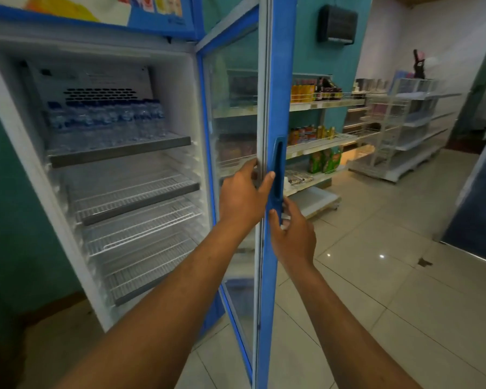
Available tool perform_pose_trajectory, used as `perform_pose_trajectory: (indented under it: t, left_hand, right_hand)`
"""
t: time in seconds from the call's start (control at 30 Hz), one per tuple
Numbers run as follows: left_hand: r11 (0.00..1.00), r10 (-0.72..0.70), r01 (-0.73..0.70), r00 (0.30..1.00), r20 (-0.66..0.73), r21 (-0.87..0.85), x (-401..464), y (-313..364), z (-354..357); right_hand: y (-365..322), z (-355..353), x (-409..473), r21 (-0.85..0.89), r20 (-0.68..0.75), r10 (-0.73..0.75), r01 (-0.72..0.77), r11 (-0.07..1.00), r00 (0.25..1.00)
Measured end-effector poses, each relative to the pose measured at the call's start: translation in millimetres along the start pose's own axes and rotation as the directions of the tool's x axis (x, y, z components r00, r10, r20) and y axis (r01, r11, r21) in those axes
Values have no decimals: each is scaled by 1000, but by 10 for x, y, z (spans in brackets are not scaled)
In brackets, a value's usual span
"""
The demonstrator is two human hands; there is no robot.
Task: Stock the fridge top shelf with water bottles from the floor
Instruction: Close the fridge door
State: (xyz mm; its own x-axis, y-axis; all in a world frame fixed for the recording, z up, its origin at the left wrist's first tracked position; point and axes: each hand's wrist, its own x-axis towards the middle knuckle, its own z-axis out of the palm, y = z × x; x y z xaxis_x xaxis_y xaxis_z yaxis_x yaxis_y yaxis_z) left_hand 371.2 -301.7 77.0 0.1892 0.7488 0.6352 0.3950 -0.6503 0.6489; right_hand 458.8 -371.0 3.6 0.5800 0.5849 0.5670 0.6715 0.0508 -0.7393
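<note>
Seemingly near the end of the job: both hands on the edge of the open fridge door point(264, 248). Left hand point(243, 196) gripping that edge, fingers behind the frame and thumb across its front, level with the dark handle point(278, 169). Right hand point(292, 237) just below the handle, fingers curled behind the edge, thumb on the blue frame. Nothing else held. Left of the door, inside the fridge, the top shelf point(118, 151) carrying a packed row of water bottles point(107, 119) towards the back wall. Wire shelves point(135, 192) beneath it bare. No bottles visible on the floor point(376, 290) right of the door. Likely left to do: closing the door, if stocking is complete.
</note>
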Motion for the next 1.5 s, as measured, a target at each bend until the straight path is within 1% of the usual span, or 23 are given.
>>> perform_pose_trajectory:
  t: [0.07,0.13,0.27,0.37,0.43,0.57,0.67,0.8,0.97,1.17,1.27,1.4,1.5]
  left_hand:
    - [1000,-12,11,997,-76,-9,-59,-126,-155]
    - [999,-25,27,991,-130,18,-128,-283,-358]
    - [999,-35,42,983,-179,33,-202,-600,-866]
    - [995,-73,87,973,-220,53,-191,-829,-1254]
    - [988,-122,142,959,-255,62,-182,-983,-1487]
    - [968,-197,237,919,-342,80,-172,-1321,-1916]
    - [945,-217,290,900,-378,148,-139,-1620,-2183]
    - [924,-258,351,866,-428,154,-4,-2029,-2463]
    - [910,-339,405,850,-403,91,334,-2564,-2838]
    - [879,-367,441,868,-334,181,772,-3200,-3212]
    - [876,-403,464,855,-327,134,966,-3503,-3298]
    - [878,-409,469,838,-361,96,1182,-3732,-3330]
    - [869,-418,488,811,-410,79,1315,-3840,-3299]
  right_hand:
    - [-109,110,-79,54,27,-17,15,998,999]
    - [-207,246,-132,119,80,-54,45,992,995]
    - [-444,657,-245,272,203,-159,101,957,966]
    - [-684,1010,-300,336,269,-228,131,933,936]
    - [-851,1251,-320,339,293,-251,145,929,923]
    - [-1167,1718,-407,339,334,-227,108,935,915]
    - [-1394,2081,-464,341,369,-230,100,935,901]
    - [-1715,2547,-506,331,395,-229,95,939,890]
    - [-2022,3173,-459,297,439,-238,110,948,866]
    - [-2209,3968,-363,304,432,-259,131,944,864]
    - [-2224,4311,-291,248,502,-261,152,957,825]
    - [-2260,4675,-139,208,529,-264,178,962,806]
    - [-2303,4887,-49,207,539,-287,205,957,792]
